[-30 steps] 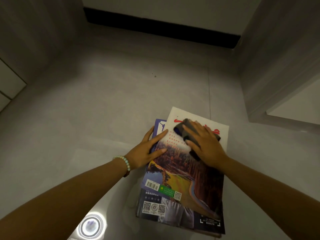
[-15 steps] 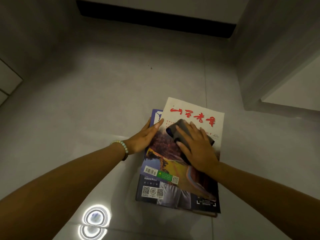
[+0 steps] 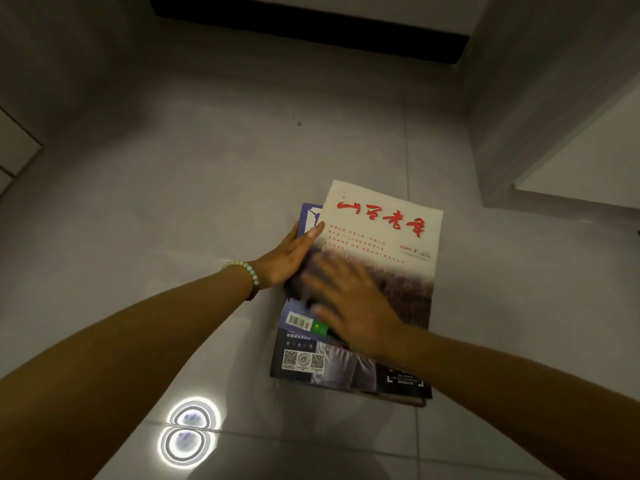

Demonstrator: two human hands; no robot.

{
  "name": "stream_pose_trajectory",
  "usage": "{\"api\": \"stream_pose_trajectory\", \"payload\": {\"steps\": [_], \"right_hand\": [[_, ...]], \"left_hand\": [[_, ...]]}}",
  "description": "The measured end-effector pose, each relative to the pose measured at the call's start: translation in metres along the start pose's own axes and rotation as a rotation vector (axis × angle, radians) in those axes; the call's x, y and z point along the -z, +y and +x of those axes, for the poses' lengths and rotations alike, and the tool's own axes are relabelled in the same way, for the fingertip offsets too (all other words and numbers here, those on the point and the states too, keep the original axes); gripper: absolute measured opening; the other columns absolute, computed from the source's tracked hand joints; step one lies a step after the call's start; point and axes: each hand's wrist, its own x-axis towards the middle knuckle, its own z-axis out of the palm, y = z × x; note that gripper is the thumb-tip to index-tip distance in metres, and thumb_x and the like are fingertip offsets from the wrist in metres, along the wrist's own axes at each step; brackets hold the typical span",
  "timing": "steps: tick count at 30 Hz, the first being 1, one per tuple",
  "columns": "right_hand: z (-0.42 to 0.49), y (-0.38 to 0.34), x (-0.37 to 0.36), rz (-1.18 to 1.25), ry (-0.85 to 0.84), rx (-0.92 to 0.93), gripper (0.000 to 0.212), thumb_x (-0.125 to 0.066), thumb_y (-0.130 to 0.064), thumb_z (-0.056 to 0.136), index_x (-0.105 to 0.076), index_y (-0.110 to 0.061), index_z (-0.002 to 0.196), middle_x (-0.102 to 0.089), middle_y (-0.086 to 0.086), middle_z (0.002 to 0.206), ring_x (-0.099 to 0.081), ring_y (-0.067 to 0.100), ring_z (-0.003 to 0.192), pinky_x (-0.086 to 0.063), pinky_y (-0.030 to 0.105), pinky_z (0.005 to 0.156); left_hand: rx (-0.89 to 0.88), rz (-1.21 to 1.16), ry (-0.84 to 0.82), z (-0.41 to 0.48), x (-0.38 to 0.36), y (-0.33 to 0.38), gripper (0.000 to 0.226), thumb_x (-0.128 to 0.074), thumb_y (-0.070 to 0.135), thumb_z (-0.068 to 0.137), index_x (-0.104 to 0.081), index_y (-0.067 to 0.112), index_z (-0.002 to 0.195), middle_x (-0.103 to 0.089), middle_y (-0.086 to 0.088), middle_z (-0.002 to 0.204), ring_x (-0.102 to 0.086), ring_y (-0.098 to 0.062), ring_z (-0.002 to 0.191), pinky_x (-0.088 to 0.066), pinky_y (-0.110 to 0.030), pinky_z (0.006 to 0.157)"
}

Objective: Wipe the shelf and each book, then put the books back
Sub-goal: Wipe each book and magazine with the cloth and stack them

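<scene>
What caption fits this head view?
Left hand steadies the top magazine of a stack on the floor while the right hand wipes its cover.

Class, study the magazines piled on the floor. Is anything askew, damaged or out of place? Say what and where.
The top magazine sits askew: its edges do not line up with the blue magazine beneath, which shows at the upper left and along the bottom. Dark specks mark the floor tile beyond. No damage shows.
</scene>
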Motion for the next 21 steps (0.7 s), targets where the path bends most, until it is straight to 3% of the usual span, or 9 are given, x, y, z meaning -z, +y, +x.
{"api": "stream_pose_trajectory", "payload": {"steps": [2, 4, 6, 8, 10, 12, 14, 17, 21], "right_hand": [[-0.017, -0.014, -0.011, -0.05, -0.052, 0.255, 0.054, -0.03, -0.05, 0.099, -0.025, -0.03, 0.149, -0.014, 0.001, 0.159, -0.002, 0.022, 0.148, 0.004, 0.044, 0.118], [-0.032, 0.007, -0.003, -0.056, -0.081, 0.331, 0.053, -0.03, -0.05, 0.099, -0.023, -0.032, 0.149, -0.011, -0.001, 0.159, 0.0, 0.019, 0.148, 0.009, 0.04, 0.118], [-0.04, 0.038, 0.008, -0.013, -0.081, 0.182, 0.053, -0.021, -0.054, 0.099, -0.019, -0.036, 0.149, -0.009, -0.004, 0.159, 0.001, 0.018, 0.147, 0.011, 0.038, 0.118], [-0.044, 0.061, 0.017, 0.012, -0.007, -0.098, 0.06, -0.007, -0.062, 0.096, -0.019, -0.036, 0.148, -0.015, -0.001, 0.159, -0.005, 0.022, 0.148, 0.005, 0.042, 0.119], [-0.041, 0.058, 0.016, 0.014, 0.058, -0.267, 0.069, 0.001, -0.065, 0.092, -0.024, -0.031, 0.148, -0.022, 0.004, 0.157, -0.011, 0.026, 0.147, -0.001, 0.044, 0.119], [-0.045, 0.038, 0.01, 0.009, 0.02, -0.181, 0.065, -0.005, -0.061, 0.095, -0.023, -0.029, 0.149, -0.02, 0.004, 0.158, -0.008, 0.025, 0.146, -0.003, 0.047, 0.118], [-0.063, 0.027, 0.003, -0.049, -0.017, 0.034, 0.056, -0.016, -0.054, 0.099, -0.02, -0.03, 0.15, -0.015, 0.002, 0.158, -0.005, 0.022, 0.147, 0.002, 0.043, 0.118], [-0.09, 0.034, 0.005, -0.041, -0.036, 0.137, 0.054, -0.027, -0.049, 0.101, -0.021, -0.03, 0.151, -0.013, 0.001, 0.159, -0.003, 0.02, 0.148, 0.005, 0.038, 0.118], [-0.102, 0.065, 0.011, -0.007, -0.037, 0.099, 0.052, -0.026, -0.05, 0.101, -0.022, -0.031, 0.15, -0.015, 0.0, 0.159, -0.005, 0.02, 0.148, 0.001, 0.039, 0.12]], "left_hand": [[0.006, -0.009, -0.009, 0.002, 0.001, 0.0, 0.056, -0.027, 0.052, 0.096, -0.019, 0.031, 0.147, -0.043, 0.005, 0.142, -0.046, -0.014, 0.126, -0.041, -0.038, 0.103], [0.012, 0.011, 0.003, 0.002, 0.003, -0.006, 0.056, -0.029, 0.056, 0.095, -0.018, 0.035, 0.146, -0.038, 0.003, 0.146, -0.044, -0.017, 0.13, -0.04, -0.044, 0.106], [-0.023, 0.192, 0.042, 0.002, 0.004, -0.016, 0.061, -0.033, 0.065, 0.09, -0.017, 0.045, 0.145, -0.019, 0.001, 0.155, -0.031, -0.023, 0.139, -0.038, -0.054, 0.105], [-0.064, 0.496, 0.117, 0.0, 0.002, -0.025, 0.065, -0.033, 0.069, 0.088, -0.012, 0.047, 0.146, 0.001, -0.001, 0.159, -0.017, -0.031, 0.143, -0.033, -0.055, 0.109], [-0.042, 0.763, 0.2, -0.002, 0.0, -0.025, 0.075, -0.024, 0.074, 0.08, -0.004, 0.045, 0.146, 0.012, -0.004, 0.159, -0.003, -0.034, 0.145, -0.015, -0.055, 0.115], [-0.052, 0.977, 0.221, -0.003, -0.002, -0.021, 0.085, -0.01, 0.078, 0.074, 0.002, 0.038, 0.148, 0.018, -0.005, 0.157, 0.01, -0.03, 0.145, 0.004, -0.052, 0.114], [-0.14, 1.086, 0.238, -0.002, -0.006, -0.01, 0.088, -0.004, 0.073, 0.078, -0.001, 0.024, 0.151, 0.014, -0.006, 0.158, 0.014, -0.026, 0.145, 0.014, -0.043, 0.113], [-0.263, 1.043, 0.253, 0.01, -0.031, 0.006, 0.067, -0.01, 0.051, 0.09, -0.007, 0.023, 0.151, 0.006, -0.001, 0.159, 0.011, -0.021, 0.146, 0.016, -0.034, 0.112], [-0.309, 1.234, 0.186, 0.024, -0.069, -0.001, 0.063, 0.007, 0.049, 0.089, 0.005, 0.031, 0.149, 0.009, 0.0, 0.159, 0.014, -0.025, 0.145, 0.015, -0.04, 0.115]]}}
